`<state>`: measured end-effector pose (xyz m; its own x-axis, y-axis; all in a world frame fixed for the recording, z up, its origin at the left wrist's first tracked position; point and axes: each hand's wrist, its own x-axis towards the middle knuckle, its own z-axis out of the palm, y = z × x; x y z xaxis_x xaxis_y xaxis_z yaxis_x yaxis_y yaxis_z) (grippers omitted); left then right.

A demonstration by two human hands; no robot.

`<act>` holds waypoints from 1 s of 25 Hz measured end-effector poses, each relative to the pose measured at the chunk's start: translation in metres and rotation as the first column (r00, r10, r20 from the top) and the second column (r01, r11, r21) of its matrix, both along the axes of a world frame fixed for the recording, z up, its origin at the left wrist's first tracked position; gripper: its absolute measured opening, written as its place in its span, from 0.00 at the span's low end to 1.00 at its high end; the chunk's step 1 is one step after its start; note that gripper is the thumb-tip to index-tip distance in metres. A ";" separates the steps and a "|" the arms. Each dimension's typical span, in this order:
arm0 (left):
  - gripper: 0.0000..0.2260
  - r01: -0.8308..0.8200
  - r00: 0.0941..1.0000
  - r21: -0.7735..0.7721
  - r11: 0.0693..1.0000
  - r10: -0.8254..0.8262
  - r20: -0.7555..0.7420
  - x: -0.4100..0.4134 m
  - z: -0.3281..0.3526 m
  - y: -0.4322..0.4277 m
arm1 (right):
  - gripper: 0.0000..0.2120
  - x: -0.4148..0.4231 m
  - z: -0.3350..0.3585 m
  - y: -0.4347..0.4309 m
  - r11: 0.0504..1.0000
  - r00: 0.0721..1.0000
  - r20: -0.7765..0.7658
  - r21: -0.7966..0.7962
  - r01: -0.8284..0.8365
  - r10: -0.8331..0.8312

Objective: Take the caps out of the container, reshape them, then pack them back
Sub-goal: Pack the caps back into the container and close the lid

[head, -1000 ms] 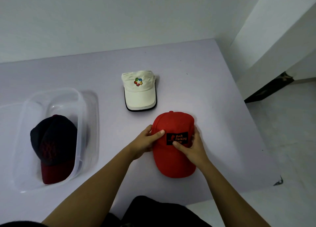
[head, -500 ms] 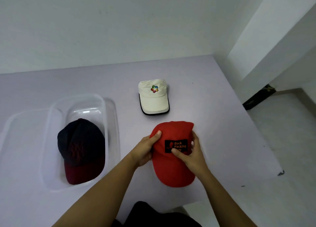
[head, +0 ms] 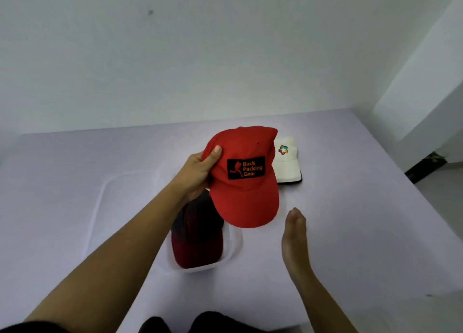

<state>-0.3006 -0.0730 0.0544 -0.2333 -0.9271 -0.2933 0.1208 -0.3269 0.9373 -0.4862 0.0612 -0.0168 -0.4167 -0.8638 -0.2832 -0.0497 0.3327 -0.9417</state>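
Now the left hand [head: 198, 174] holds the red cap [head: 244, 195] up over the container [head: 235, 245] on the table [head: 350, 220], fingers clamped on the crown's side. The right hand [head: 294, 232] hovers empty by the brim, fingers straight and together. The cap looks light, soft-crowned and stiff-brimmed, so the brim seems the safer hold.

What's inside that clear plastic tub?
A dark cap with a red brim lies in the clear tub. Its far end is covered by the left hand and the red cap held above it.
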 end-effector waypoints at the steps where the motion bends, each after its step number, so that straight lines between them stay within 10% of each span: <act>1: 0.13 -0.029 1.000 -0.033 0.999 0.030 0.007 0.018 0.008 -0.005 | 0.26 0.019 -0.005 -0.001 0.998 0.997 -0.044 0.012 -0.064 0.065; 9: 0.09 -0.331 0.932 -0.267 0.905 0.358 0.058 0.110 0.021 -0.033 | 0.31 0.103 -0.023 -0.046 0.825 0.739 -0.408 0.067 -0.562 0.536; 18: 0.10 -0.514 0.827 -0.295 0.805 0.556 0.077 0.131 -0.013 -0.063 | 0.64 0.120 -0.051 -0.128 0.596 0.599 -0.163 0.463 -0.656 0.784; 25: 0.09 -0.499 0.843 -0.250 0.830 0.532 0.082 0.130 -0.036 -0.082 | 0.53 0.123 -0.031 -0.102 0.588 0.471 -0.383 0.296 -0.752 0.795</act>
<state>-0.1708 -0.1550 0.0188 0.3252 -0.9430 -0.0706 0.0769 -0.0481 0.9959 -0.3630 -0.0410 -0.0475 0.3231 -0.8816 -0.3439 -0.7077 0.0162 -0.7063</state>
